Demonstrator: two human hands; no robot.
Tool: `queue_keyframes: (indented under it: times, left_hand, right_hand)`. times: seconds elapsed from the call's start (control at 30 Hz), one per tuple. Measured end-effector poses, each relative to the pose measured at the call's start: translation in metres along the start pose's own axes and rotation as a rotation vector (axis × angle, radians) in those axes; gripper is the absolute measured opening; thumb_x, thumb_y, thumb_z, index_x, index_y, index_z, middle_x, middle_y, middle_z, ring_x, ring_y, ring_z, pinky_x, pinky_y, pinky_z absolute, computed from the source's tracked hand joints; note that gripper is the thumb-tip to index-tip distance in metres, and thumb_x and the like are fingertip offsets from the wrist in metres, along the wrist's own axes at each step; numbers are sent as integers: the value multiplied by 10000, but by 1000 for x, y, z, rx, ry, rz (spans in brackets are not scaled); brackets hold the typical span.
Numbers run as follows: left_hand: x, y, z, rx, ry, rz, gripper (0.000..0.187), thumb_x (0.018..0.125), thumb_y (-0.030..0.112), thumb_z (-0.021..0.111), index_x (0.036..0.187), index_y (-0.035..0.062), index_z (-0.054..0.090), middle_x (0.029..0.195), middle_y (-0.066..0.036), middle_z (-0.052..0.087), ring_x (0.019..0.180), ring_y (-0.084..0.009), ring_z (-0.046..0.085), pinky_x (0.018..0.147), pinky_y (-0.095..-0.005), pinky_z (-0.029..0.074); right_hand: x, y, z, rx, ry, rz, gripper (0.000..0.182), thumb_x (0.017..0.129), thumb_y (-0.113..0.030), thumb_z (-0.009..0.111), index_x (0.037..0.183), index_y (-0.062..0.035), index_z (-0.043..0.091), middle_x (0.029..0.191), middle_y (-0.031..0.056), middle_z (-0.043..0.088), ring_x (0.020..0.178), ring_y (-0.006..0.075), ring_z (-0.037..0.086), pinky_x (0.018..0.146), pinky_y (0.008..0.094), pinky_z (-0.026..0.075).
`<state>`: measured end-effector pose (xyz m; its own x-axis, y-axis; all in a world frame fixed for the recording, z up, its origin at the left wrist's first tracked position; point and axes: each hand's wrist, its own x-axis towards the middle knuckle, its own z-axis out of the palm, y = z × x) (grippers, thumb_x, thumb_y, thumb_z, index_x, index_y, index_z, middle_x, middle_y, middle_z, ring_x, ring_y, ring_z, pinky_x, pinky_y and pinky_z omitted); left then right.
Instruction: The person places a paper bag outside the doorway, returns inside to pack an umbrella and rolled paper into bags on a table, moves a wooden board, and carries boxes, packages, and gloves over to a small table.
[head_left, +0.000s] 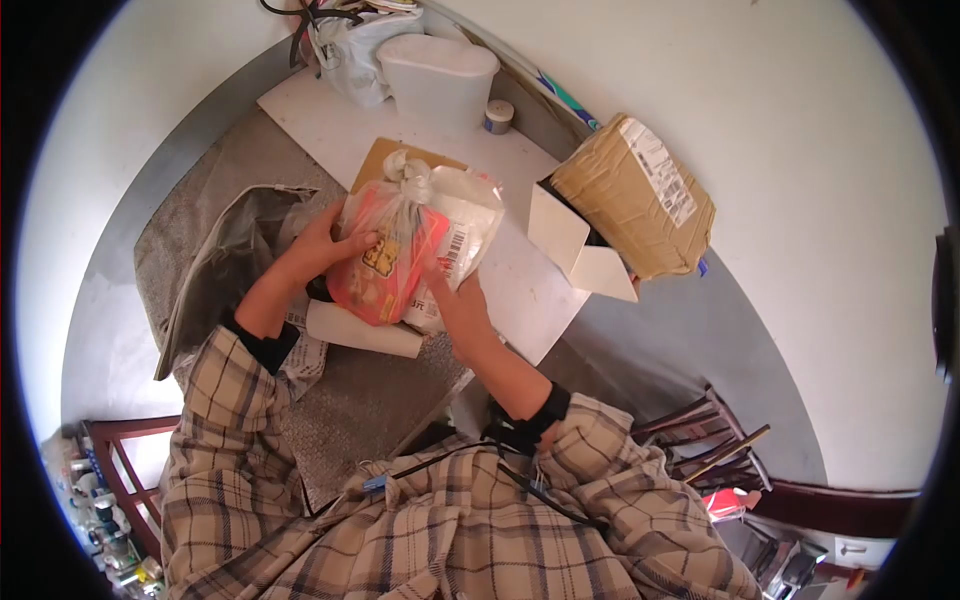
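A knotted clear plastic bag [385, 265] with a red and pink package inside is between my two hands, over a cardboard box with its flaps up. My left hand [325, 243] grips the bag's left side, thumb across its front. At the right, my right hand [462, 310] has its fingers partly hidden against the bag and a white package [465, 215] with a barcode label. That package lies behind and to the right of the bag. A brown cardboard flap [400, 160] shows behind the bag's knot, and a white flap [365, 330] below it.
A taped cardboard box [640, 200] with white flaps stands at the right of the white tabletop [540, 290]. Farther back are a white bin [437, 80], a small jar [498, 116] and a plastic bag [352, 60]. A grey bag [225, 270] lies left; a wooden chair [705, 440] stands lower right.
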<state>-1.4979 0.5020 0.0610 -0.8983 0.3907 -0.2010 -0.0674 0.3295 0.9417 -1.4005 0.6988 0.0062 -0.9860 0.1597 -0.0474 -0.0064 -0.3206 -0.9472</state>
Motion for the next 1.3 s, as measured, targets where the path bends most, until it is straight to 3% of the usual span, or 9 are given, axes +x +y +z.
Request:
queue_keyframes:
  times: [0.27,0.33,0.37,0.47,0.5,0.7,0.87,1.1,1.3]
  left_hand:
    - [-56,38,37,155,202,387,916,666,305,799,1347,-43,293,1260,-155,472,1156,-228,472,960,-318,382]
    - [-98,37,53,205,394,554,910,646,260,808,1348,-2,291,1260,-137,460,1166,-225,460,969,-333,373]
    - [-117,24,55,255,482,639,901,639,235,810,1343,17,292,1254,-127,457,1162,-223,460,975,-343,370]
    - [-127,-52,37,-269,489,567,816,683,154,769,1327,28,283,1221,-107,456,1123,-220,468,970,-374,380]
    - [-133,-13,61,-10,511,481,740,724,104,724,1320,12,296,1231,-103,450,1131,-206,457,967,-364,382]
    - [-162,23,115,137,414,405,727,755,66,656,1364,-31,271,1306,-150,415,1197,-225,416,1017,-342,320]
    - [-192,61,176,336,216,239,724,758,110,659,1360,-35,284,1310,-149,412,1201,-226,414,1020,-344,315]
    - [-162,34,292,298,-215,133,635,784,149,670,1312,-10,357,1220,-112,493,1106,-200,487,951,-320,374]
    - [-149,-1,398,248,-470,97,596,784,171,692,1280,6,405,1187,-115,519,1090,-193,499,934,-309,384]
  right_hand:
    - [-44,-54,-19,-160,-45,-7,802,686,-171,790,1282,62,307,1197,170,517,1079,201,531,889,335,446]
    - [-72,-72,-26,-252,-76,-495,583,712,-210,782,1169,27,508,1081,118,619,1024,205,579,856,317,464]
    - [-73,-66,-32,-245,-72,-517,583,712,-210,782,1169,27,508,1081,118,619,1024,205,579,856,317,464]
    - [-73,-59,-49,-600,-127,-681,900,650,-162,797,1346,39,264,1306,225,417,1183,331,450,979,353,373]
    - [-78,-82,-48,-522,-78,-684,1070,610,-133,803,1408,49,114,1405,266,282,1273,383,349,1037,372,318]
    - [-152,-91,-96,-540,101,-530,1090,608,-214,805,1397,63,106,1334,319,349,1212,391,416,980,361,383]
    - [-221,-95,-145,-509,102,-134,1064,618,-320,775,1346,140,151,1252,354,409,1032,421,543,867,375,463]
    - [-285,-65,-239,-581,370,-21,981,626,-373,770,1306,133,274,1081,321,553,919,399,608,794,392,500]
    - [-343,-39,-296,-474,511,413,1054,612,-499,742,1285,178,295,985,300,600,917,354,624,812,375,493]
